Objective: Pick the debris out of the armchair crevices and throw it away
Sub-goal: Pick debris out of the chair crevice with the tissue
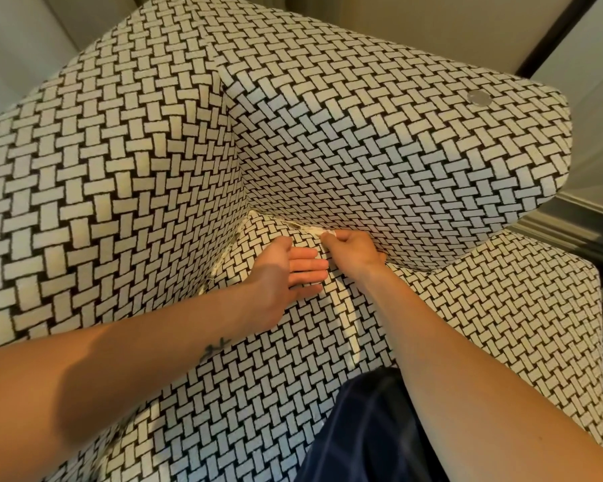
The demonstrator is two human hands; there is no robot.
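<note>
White debris (pixel 329 233) pinched in right hand (pixel 354 250) fingertips at armchair (pixel 362 140) crevice.

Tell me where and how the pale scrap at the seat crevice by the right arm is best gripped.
Pinch the free end of the pale scrap that sticks out of the crevice, coming from above on the seat cushion side; the armrest wall blocks the far side. The right hand already pinches there.

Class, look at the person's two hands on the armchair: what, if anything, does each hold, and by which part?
The right hand pinches a small white scrap by its edge at the seat crevice. The left hand holds nothing; it presses flat on the seat cushion.
</note>
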